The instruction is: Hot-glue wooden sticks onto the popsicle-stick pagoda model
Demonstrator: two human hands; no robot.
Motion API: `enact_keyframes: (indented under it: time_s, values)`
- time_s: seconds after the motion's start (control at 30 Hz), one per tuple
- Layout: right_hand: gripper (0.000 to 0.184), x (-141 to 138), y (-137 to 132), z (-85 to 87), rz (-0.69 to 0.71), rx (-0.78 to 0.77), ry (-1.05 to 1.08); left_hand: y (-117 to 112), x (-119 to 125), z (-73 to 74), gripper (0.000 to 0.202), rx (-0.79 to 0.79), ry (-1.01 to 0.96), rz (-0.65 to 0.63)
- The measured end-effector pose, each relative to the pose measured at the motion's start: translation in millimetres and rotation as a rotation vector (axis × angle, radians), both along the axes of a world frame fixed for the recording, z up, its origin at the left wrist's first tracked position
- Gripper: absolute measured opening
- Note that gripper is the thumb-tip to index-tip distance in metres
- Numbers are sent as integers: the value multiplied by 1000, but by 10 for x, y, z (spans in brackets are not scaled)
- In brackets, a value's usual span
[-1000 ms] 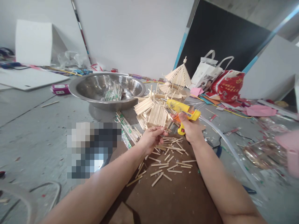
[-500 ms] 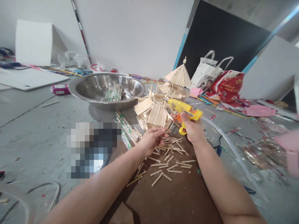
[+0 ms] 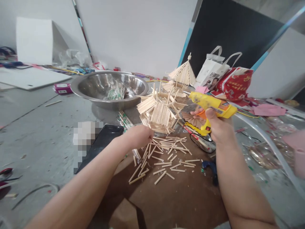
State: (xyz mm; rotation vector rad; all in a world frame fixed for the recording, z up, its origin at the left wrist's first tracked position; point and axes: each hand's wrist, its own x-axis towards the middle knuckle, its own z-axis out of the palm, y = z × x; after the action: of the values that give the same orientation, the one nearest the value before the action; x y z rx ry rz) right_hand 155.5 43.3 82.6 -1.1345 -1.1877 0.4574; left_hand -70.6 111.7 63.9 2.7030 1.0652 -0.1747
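My right hand (image 3: pixel 218 127) is wrapped round the handle of a yellow hot glue gun (image 3: pixel 212 103), its nozzle pointing left. The gun is raised, right of a small model building (image 3: pixel 160 113) made of thin wooden sticks. My left hand (image 3: pixel 140 135) is closed over the left edge of a heap of loose wooden sticks (image 3: pixel 170 144), just in front of the model. Its fingertips are turned away from me, so whatever they grip is hidden. Behind the model stands a stick tower with a pointed roof (image 3: pixel 183 73).
A steel basin (image 3: pixel 95 98) with bagged sticks stands behind on the left. Near my left forearm lies a dark phone-like slab (image 3: pixel 101 144). A brown board (image 3: pixel 181 200) lies under the sticks. Paper bags, a red bag (image 3: pixel 235 83) and scraps are on the right.
My right hand has moved right with the glue gun, away from the model. My left hand has gone left and slightly down, from the model's front edge to the loose sticks.
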Motion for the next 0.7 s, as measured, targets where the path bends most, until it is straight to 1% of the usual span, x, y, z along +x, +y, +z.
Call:
enact_keyframes:
  time_s: [0.13,0.27,0.37,0.53,0.7]
  values:
    - [23,-18,-50,33,-3,-11,-65,50,-65,-24,21,29,66,-9]
    - [18,-41,-102,35,12,-25,-117,36,-46,-58,19,40,120,-20]
    - [15,-66,-135,49,36,-45,-114,-40,16,-72,20,34,139,-24]
    - [19,-110,-168,82,30,-88,-84,-143,90,-115,21,8,132,-89]
    - [17,-126,-174,91,47,-99,-54,-147,75,-147,17,40,142,-65]
